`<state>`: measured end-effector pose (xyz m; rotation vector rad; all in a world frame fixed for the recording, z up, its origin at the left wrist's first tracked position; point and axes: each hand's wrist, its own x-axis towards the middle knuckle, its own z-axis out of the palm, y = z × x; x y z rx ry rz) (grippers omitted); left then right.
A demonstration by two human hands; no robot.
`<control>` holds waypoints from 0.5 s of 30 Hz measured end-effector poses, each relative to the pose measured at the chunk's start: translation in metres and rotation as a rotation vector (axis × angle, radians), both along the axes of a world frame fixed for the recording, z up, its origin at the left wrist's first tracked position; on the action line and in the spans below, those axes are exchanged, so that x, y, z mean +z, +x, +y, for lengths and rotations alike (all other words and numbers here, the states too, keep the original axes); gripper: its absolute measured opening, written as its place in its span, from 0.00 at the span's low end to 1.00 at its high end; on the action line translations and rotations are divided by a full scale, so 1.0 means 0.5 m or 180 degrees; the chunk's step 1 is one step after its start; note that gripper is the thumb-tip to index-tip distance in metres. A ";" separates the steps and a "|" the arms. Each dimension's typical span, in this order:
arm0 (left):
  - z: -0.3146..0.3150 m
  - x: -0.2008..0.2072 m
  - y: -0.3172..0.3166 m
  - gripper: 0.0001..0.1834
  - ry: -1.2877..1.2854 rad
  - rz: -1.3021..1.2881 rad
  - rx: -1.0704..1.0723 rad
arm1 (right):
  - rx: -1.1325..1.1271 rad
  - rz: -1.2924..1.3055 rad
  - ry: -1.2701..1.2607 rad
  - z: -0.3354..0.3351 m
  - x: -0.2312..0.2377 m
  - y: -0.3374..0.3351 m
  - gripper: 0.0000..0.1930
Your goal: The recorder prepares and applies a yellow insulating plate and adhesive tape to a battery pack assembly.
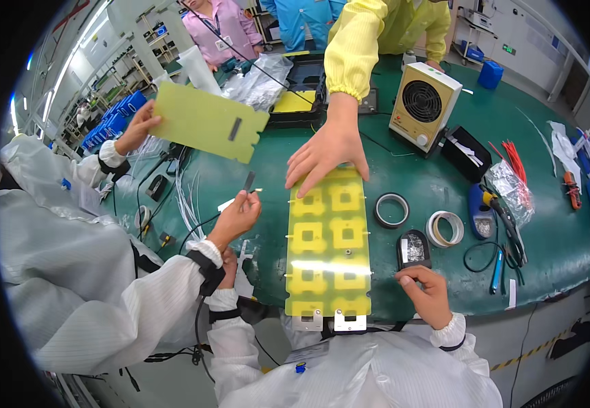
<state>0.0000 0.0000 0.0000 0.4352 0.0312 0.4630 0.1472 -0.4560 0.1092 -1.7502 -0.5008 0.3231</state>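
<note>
A long battery-like assembly (328, 238) lies before me: a translucent yellow-green sheet over yellow blocks, with metal brackets (349, 322) at its near end. A small metal nut or screw (348, 251) sits on the sheet. My right hand (428, 296) has thumb and index finger pinched together by a small black box (414, 250) of tiny metal parts; anything between the fingertips is too small to make out. Left of the assembly, my left hand (228, 269) is mostly covered by a co-worker's hand (237, 221), its fingers hidden. A co-worker's yellow-sleeved hand (335, 146) rests on the assembly's far end.
The left co-worker holds a yellow-green panel (206, 119) and a dark strip (249, 181). Right of the assembly stand black tape (391, 210), pale tape (444, 228), an ionizing fan (425, 105) and a blue-and-black tool (482, 212). Cables (187, 197) lie at the left.
</note>
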 end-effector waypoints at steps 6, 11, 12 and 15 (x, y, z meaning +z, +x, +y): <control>-0.105 0.050 0.058 0.10 0.0427 0.1507 0.0623 | -0.0208 -0.0065 0.0239 -0.041 -0.012 0.044 0.06; -0.187 0.072 0.056 0.15 0.1135 0.2115 0.1041 | -0.0642 0.0039 0.0271 -0.081 -0.011 0.024 0.08; -0.196 0.070 0.053 0.16 0.1456 0.2305 0.1050 | -0.0807 0.0153 0.0281 -0.099 -0.034 0.021 0.09; -0.219 0.052 0.041 0.16 0.2058 0.2593 0.1306 | -0.1270 0.0049 0.0254 -0.144 -0.087 0.014 0.09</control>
